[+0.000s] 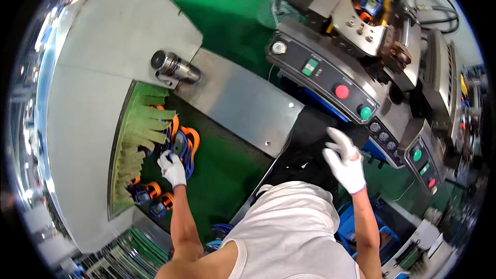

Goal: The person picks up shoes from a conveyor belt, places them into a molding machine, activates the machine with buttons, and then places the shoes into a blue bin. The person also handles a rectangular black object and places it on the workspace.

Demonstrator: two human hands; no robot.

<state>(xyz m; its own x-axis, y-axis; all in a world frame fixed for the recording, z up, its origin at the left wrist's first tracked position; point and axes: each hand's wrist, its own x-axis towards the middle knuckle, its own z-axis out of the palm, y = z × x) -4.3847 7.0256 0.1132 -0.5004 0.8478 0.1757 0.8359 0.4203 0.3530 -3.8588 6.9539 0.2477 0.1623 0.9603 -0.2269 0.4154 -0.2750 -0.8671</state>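
My left hand (172,170), in a white glove, reaches down at the left with its fingers curled on the near edge of a blue-and-orange shoe upper (180,143). Its fingertips are partly hidden against the blue material. More shoe uppers (159,205) lie just below that hand, beside the green strip curtain (139,139). My right hand (345,163), also white-gloved, hovers over my dark-clad lap at the right, fingers apart and holding nothing. It is nearest to the machine's control panel (323,75).
A machine (356,36) at upper right holds a blue-and-yellow piece in its head. On the grey housing's corner, a dark flask (175,67) lies beside a metal shelf (237,101). A blue crate (380,227) stands at lower right, and green floor (222,0) shows at the top.
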